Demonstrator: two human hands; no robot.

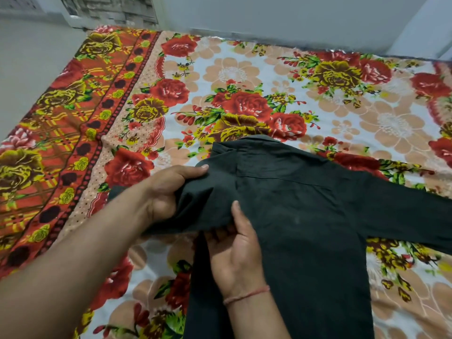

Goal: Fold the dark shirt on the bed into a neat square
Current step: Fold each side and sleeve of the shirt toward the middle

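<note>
— Where's the dark shirt (305, 216)?

— Lying back-up on the bed, collar (259, 140) pointing away, body running toward the camera. One sleeve (403, 209) stretches out flat to the right. The other side, at the left shoulder, is lifted and bunched.

— Who has hold of it?

— Both hands. The left hand (168, 189) is curled closed around the bunched shoulder and sleeve fabric, thumb on top, fingers hidden beneath the cloth. The right hand (234, 253) is pinching the edge of that same fold just beside it: thumb lying on top of the shirt, fingers tucked under. There's a thin reddish thread (247, 294) around the right wrist.

— And what's under the shirt?

— A floral bedsheet (244, 77), white ground with red and yellow roses and peach blossoms, and a broad red and yellow checked border (73, 133) along the left side.

— The room?

— A plain pale wall (281, 18) runs behind the bed, with a grey brick-patterned panel (110, 8) at the top left. Bare grey floor (29, 64) shows to the left.
</note>
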